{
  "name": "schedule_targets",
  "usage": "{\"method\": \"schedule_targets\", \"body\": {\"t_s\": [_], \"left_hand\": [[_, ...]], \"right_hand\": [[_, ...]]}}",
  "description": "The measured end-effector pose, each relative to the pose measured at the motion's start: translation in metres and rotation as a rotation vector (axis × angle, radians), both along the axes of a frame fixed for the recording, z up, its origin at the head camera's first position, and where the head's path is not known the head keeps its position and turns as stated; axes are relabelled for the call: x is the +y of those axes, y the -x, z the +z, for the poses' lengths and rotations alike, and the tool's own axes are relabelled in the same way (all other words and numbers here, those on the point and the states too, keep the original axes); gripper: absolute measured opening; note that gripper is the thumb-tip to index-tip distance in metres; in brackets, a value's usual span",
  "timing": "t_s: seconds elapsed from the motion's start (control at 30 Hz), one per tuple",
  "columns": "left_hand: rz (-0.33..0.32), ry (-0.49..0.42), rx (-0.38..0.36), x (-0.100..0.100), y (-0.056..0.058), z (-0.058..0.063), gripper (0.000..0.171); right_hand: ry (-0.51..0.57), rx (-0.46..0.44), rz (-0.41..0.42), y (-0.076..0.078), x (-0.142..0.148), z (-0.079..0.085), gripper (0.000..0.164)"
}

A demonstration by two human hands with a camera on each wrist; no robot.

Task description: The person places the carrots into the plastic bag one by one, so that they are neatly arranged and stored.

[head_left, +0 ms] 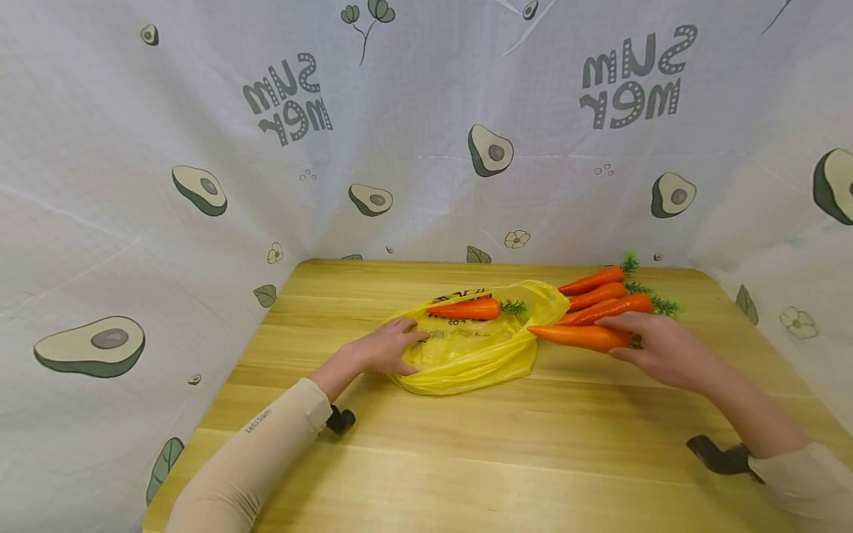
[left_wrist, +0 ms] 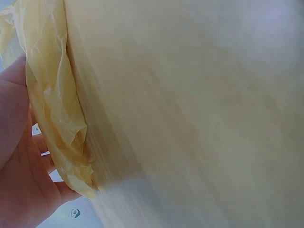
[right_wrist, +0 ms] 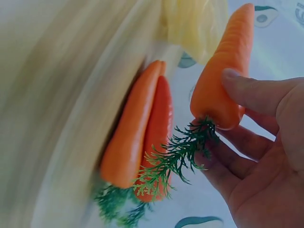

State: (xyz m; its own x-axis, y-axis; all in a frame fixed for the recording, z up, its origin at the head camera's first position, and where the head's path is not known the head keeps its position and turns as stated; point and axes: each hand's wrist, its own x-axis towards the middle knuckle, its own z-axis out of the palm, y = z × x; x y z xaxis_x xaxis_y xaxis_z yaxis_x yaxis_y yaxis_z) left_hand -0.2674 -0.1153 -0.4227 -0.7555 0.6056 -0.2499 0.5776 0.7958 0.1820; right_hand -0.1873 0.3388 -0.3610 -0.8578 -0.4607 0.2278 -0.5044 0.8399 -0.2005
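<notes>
The desk [head_left: 480, 466] carries a yellow bag [head_left: 493, 374], probably flimsy and slippery, best taken by its rim, where the left hand [head_left: 386, 348] rests, fingers spread, grip relaxed. Right of the bag, the right hand [head_left: 660, 348] has its grip pinched round an orange carrot [head_left: 580, 337], tip at the bag's edge. Three loose carrots [head_left: 598, 296] lie behind it, beside the bag; another carrot [head_left: 469, 309] lies within the bag. All look light, stiff, smooth; hold the thick end, sparing the feathery greens [right_wrist: 183, 154].
</notes>
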Motion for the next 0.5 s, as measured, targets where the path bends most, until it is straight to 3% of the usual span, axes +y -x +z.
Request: {"method": "schedule_targets", "body": {"t_s": [0.5], "left_hand": [[0.011,0.001,0.001,0.002,0.002,-0.001,0.076]], "right_hand": [[0.030,-0.048,0.044,0.014,-0.042,0.015,0.047]]}}
